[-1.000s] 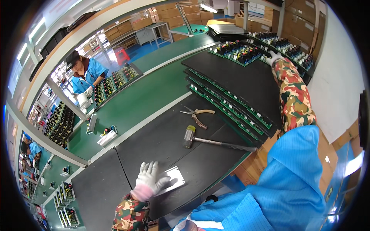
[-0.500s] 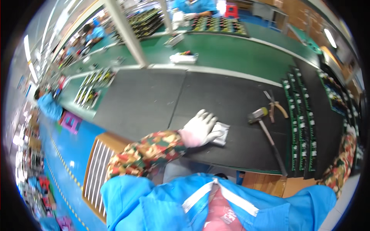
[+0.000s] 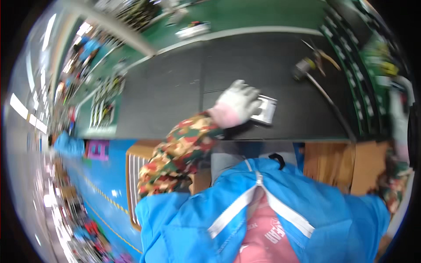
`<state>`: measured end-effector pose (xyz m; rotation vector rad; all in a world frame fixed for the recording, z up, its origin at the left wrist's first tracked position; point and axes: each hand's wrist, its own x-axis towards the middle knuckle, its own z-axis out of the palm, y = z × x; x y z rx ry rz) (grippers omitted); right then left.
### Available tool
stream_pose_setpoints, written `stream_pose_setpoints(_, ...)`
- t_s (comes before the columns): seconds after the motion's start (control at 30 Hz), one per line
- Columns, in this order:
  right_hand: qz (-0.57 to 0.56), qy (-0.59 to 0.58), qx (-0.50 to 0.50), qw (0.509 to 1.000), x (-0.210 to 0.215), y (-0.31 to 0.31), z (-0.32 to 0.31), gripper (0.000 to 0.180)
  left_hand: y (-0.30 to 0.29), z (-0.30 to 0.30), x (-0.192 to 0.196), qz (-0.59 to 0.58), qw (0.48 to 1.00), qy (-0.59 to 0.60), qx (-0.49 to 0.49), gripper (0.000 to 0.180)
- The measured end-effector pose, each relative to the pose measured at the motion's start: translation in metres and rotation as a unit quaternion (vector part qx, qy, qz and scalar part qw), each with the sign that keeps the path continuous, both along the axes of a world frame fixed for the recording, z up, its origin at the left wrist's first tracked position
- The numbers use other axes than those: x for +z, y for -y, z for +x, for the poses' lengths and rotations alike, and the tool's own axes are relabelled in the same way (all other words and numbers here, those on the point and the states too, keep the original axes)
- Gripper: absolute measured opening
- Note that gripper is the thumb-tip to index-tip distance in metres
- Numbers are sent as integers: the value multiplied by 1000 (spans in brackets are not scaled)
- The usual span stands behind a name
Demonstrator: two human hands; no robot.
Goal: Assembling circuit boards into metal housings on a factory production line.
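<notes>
1. Head view, left side: the left hand (image 3: 239, 103), in a white knit glove, lies flat on a small pale rectangular plate (image 3: 264, 109) that rests on the dark bench mat (image 3: 175, 96), near its front edge. The fingers are spread and pressed down on the plate's left part, not curled around it.
2. Handling: the plate looks thin, stiff and light, likely smooth enough to slide under the glove; its free right edge and corners seem the best places to pinch it.
3. Head view, right side: a hammer (image 3: 307, 72) lies well apart on the mat. The right hand (image 3: 397, 127) is a blur at the rim; I cannot tell how its fingers stand.
</notes>
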<state>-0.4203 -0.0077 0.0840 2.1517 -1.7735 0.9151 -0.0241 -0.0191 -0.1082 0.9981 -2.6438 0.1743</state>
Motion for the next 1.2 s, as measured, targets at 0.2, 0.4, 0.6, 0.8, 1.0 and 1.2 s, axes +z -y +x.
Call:
stream_pose_setpoints(0.2,70,-1,257,964,-119,-28,76,23,-5,-1,8,92,994,-32,44,39)
stream_pose_setpoints(0.4,154,-38,243,957,-174,-26,102,23,-8,-9,15,93,994,-54,32,37)
stream_pose_setpoints(0.6,177,-36,260,949,-177,-27,105,25,-8,-6,13,98,992,-52,64,38)
stream_pose_setpoints(0.8,182,-48,264,946,-177,-29,105,26,-7,-7,12,101,992,-53,63,37)
stream_pose_setpoints(1.0,201,-69,266,940,-175,-31,110,25,-8,-7,13,104,991,-49,66,38)
stream_pose_setpoints(1.2,191,-71,242,949,-171,-29,103,25,-7,-6,11,106,991,-54,66,38)
